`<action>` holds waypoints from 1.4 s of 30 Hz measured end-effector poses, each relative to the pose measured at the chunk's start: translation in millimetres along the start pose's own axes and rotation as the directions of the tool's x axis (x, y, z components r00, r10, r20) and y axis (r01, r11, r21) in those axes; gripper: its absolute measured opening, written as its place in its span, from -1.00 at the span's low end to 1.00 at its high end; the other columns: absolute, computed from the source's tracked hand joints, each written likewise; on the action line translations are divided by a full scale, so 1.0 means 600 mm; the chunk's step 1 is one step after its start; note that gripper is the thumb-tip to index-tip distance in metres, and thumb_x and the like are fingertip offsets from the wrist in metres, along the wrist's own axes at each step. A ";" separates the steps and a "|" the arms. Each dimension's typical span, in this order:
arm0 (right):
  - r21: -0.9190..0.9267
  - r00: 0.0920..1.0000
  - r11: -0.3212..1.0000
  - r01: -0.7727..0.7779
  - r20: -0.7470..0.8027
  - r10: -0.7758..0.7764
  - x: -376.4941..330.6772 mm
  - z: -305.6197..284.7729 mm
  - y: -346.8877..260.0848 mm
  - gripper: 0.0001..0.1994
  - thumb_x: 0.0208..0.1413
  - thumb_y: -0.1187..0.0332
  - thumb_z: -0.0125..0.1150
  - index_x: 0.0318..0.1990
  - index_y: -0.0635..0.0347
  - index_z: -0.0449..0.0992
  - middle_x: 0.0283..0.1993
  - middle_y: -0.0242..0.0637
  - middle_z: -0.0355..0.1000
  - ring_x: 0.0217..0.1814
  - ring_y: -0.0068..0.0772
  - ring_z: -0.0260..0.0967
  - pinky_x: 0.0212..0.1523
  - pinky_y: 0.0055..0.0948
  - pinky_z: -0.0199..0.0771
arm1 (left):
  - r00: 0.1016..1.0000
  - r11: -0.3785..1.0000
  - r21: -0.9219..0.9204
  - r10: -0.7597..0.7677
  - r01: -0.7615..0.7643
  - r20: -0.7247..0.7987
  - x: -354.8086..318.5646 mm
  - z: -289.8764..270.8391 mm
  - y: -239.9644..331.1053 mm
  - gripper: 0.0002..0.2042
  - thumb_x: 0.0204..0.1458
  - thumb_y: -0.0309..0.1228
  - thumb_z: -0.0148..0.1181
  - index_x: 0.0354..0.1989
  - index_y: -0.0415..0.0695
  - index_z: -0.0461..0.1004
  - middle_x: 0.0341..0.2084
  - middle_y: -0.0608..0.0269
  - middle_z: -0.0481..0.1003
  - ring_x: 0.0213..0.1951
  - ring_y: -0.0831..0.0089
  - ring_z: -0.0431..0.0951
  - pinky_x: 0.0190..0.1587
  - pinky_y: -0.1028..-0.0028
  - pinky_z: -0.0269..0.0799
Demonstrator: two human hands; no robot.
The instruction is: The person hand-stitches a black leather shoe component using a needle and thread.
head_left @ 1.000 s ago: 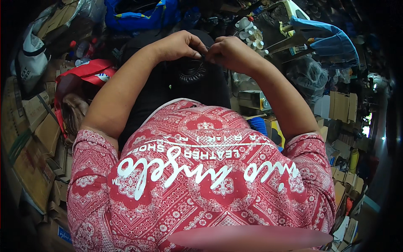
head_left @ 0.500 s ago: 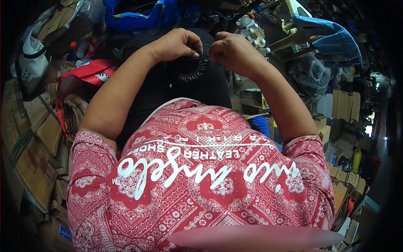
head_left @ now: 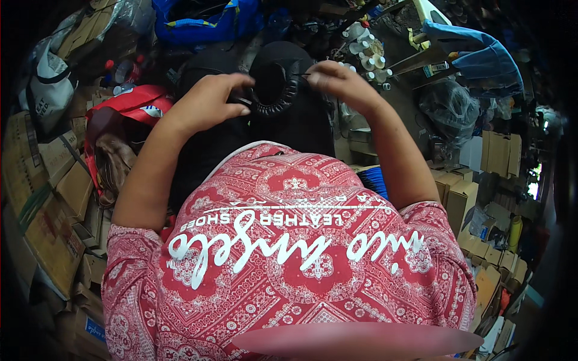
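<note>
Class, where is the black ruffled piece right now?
In the head view, the black ruffled piece is at upper centre, between the left hand and the right hand, over the black trousers.

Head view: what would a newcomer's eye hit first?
The red-and-white patterned shirt, with big upside-down white lettering, fills the lower middle. Above it, a black ring-shaped piece with a ridged edge sits between the left hand and the blurred right hand. A bright blue bag stands out at the top, left of centre.
</note>
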State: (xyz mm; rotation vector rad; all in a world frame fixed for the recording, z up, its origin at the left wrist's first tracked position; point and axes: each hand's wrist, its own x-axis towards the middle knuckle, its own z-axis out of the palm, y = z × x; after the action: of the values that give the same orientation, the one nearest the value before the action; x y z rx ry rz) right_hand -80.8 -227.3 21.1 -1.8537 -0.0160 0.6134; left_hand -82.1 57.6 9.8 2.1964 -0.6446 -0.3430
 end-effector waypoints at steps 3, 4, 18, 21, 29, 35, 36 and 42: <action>-0.451 0.916 0.810 0.373 0.043 -0.398 0.015 0.008 0.034 -0.75 -0.01 0.31 0.29 -0.19 0.21 0.51 -0.25 -0.35 0.36 -0.13 -0.44 0.33 -0.06 -0.49 0.31 | 0.996 0.992 0.126 0.038 -0.028 -0.076 -0.007 -0.010 -0.029 -0.76 -0.07 -0.51 0.21 -0.17 -0.20 0.50 -0.30 0.25 0.52 -0.27 0.54 0.49 -0.19 0.55 0.38; -0.537 0.893 0.764 0.357 -0.045 -0.449 0.019 0.015 0.038 -0.77 0.00 0.31 0.29 -0.21 0.21 0.51 -0.24 -0.35 0.36 -0.14 -0.43 0.33 -0.08 -0.48 0.31 | 0.971 0.988 0.155 0.033 0.004 -0.237 -0.002 -0.011 -0.039 -0.77 -0.05 -0.51 0.19 -0.17 -0.21 0.49 -0.31 0.24 0.52 -0.28 0.54 0.49 -0.20 0.55 0.37; -0.641 0.808 0.626 0.445 -0.014 -0.589 0.025 0.044 0.035 -0.80 -0.13 0.30 0.30 -0.35 0.18 0.56 -0.05 -0.23 0.32 0.04 -0.28 0.25 0.08 -0.36 0.23 | 0.976 0.149 -0.965 -0.013 -0.214 -0.219 0.065 0.044 0.024 -0.55 0.27 -0.10 -0.31 -0.28 -0.20 0.45 -0.28 0.09 0.52 -0.11 0.23 0.52 0.05 0.31 0.34; -0.150 0.741 0.938 0.313 -0.579 -0.341 0.066 0.034 0.058 -0.79 0.09 0.28 0.08 -0.36 0.22 0.55 -0.23 -0.17 0.42 -0.18 -0.32 0.38 -0.07 -0.44 0.32 | 0.981 0.055 -0.979 0.006 -0.194 -0.194 0.069 0.049 0.023 -0.54 0.28 -0.10 -0.33 -0.35 -0.18 0.44 -0.34 0.09 0.51 -0.10 0.20 0.51 0.06 0.27 0.32; 0.998 0.965 -0.058 -0.015 -0.001 -0.264 0.049 0.023 0.011 -0.54 0.29 0.02 -0.25 -0.60 0.07 0.18 -0.67 -0.47 0.00 -0.60 -0.47 -0.03 -0.35 -0.38 0.20 | 0.977 -0.041 -0.994 -0.196 -0.098 -0.089 0.074 0.050 0.040 -0.57 0.28 -0.13 -0.30 -0.56 -0.09 0.30 -0.64 0.29 0.32 -0.37 0.33 0.49 -0.07 0.28 0.33; 0.917 0.990 0.393 0.061 -0.005 -0.143 -0.001 -0.004 0.032 -0.54 0.27 0.03 -0.17 -0.66 0.02 0.13 -0.73 -0.48 -0.09 -0.65 -0.50 -0.10 -0.31 -0.36 0.22 | 0.995 -0.168 -0.983 0.081 0.078 0.065 0.074 0.027 -0.019 -0.61 0.26 -0.18 -0.21 -0.65 -0.02 0.14 -0.74 0.42 0.10 -0.66 0.54 0.14 -0.23 0.40 0.31; 0.911 0.997 0.406 0.072 -0.053 -0.058 -0.001 -0.003 0.031 -0.55 0.27 0.04 -0.16 -0.65 0.02 0.14 -0.72 -0.47 -0.07 -0.64 -0.50 -0.09 -0.26 -0.34 0.27 | 0.997 -0.077 -0.995 -0.037 0.058 0.061 0.078 0.021 -0.017 -0.63 0.26 -0.19 -0.20 -0.61 -0.04 0.20 -0.69 0.39 0.18 -0.59 0.52 0.24 -0.18 0.39 0.33; 0.263 0.994 0.961 -0.079 -0.050 0.095 -0.050 -0.112 0.099 -0.66 0.13 0.17 0.16 -0.06 0.24 0.45 -0.08 -0.23 0.45 -0.04 -0.42 0.39 0.00 -0.39 0.36 | 0.997 0.997 -0.022 -0.071 0.071 -0.026 0.024 -0.116 -0.090 -0.66 0.06 -0.33 0.09 0.03 -0.07 0.44 -0.17 0.25 0.45 -0.07 0.37 0.44 0.06 0.40 0.30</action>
State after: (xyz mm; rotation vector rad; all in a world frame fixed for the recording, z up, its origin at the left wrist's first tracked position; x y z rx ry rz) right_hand -95.5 -317.5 -3.7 -1.6222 0.1809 0.5880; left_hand -21.2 122.9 12.4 2.2039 -0.5473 -0.3555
